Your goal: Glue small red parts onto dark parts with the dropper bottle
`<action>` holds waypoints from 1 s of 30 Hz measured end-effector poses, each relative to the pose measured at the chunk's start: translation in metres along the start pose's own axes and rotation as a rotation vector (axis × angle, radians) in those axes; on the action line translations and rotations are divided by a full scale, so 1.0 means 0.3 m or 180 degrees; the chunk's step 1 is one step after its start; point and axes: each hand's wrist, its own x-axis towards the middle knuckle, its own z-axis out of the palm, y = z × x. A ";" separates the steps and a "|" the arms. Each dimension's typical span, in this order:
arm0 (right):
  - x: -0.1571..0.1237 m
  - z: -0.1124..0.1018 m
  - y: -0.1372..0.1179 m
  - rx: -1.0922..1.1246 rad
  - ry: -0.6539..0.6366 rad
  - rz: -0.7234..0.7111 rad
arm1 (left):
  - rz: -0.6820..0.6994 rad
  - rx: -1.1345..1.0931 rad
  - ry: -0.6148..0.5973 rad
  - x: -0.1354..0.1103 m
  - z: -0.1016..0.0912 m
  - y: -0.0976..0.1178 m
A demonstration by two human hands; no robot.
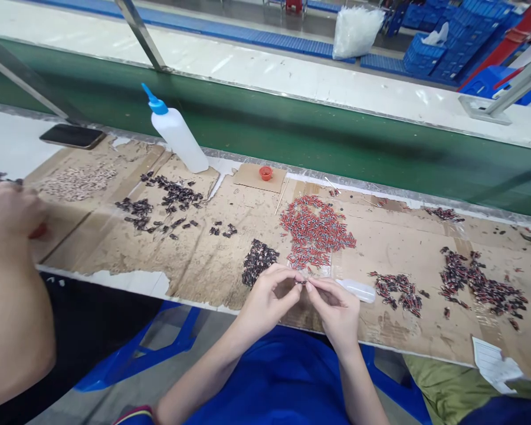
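Observation:
Close to the table's near edge, my left hand (269, 295) and my right hand (335, 304) meet fingertip to fingertip. Both are closed in a pinch around one small dark part (301, 282), too small to name exactly. Just beyond my fingers spreads a large pile of small red and black parts (316, 227). Left of my left hand lies a dense patch of small black parts (259, 260). A translucent white plastic tube or small bottle (358, 290) lies beside my right hand, partly hidden by it.
A white squeeze bottle (179, 136) with a blue nozzle stands at the back left, near a phone (73, 136). A small red cup (265, 173) rests on cardboard (243, 175). More part piles (482, 283) lie right. A co-worker's arm (13, 283) reaches in at left.

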 end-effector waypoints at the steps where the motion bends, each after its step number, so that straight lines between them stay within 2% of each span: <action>1: 0.001 -0.003 -0.005 -0.0099 -0.0049 -0.0135 | -0.0011 -0.0026 -0.0018 -0.001 0.001 -0.002; 5: 0.003 -0.021 -0.006 -0.0463 -0.0183 -0.0574 | 0.0006 -0.0143 -0.0096 -0.006 0.031 -0.017; 8: -0.001 -0.060 0.012 -0.0779 -0.0005 -0.0702 | 0.0024 0.0022 -0.0235 -0.008 0.058 -0.029; 11: -0.005 -0.142 0.035 -0.1333 0.0597 -0.0741 | 0.0154 0.0634 -0.0194 0.008 0.043 -0.045; 13: -0.004 -0.216 0.047 -0.1818 0.1097 -0.0789 | 0.0333 0.1095 -0.0030 0.031 0.007 -0.064; 14: -0.003 -0.252 0.052 -0.2125 0.1223 -0.0852 | 0.0427 0.1312 0.0031 0.046 -0.015 -0.076; 16: -0.002 -0.314 0.063 -0.2711 0.1067 -0.1032 | 0.0562 0.1792 0.0072 0.078 -0.056 -0.101; 18: -0.002 -0.353 0.081 -0.3057 0.0600 -0.1230 | 0.0678 0.2251 0.0021 0.109 -0.084 -0.122; 20: -0.002 -0.370 0.107 -0.3172 0.0134 -0.1369 | 0.0812 0.2623 -0.0079 0.132 -0.096 -0.135; 22: -0.001 -0.373 0.135 -0.3195 -0.0130 -0.1413 | 0.0923 0.2905 -0.0199 0.148 -0.096 -0.141; 27: -0.001 -0.363 0.157 -0.2870 -0.0163 -0.1274 | 0.1025 0.3293 -0.0379 0.163 -0.084 -0.141; 30: -0.012 -0.348 0.134 -0.2386 0.0123 -0.0960 | 0.1134 0.3263 -0.0464 0.158 -0.076 -0.138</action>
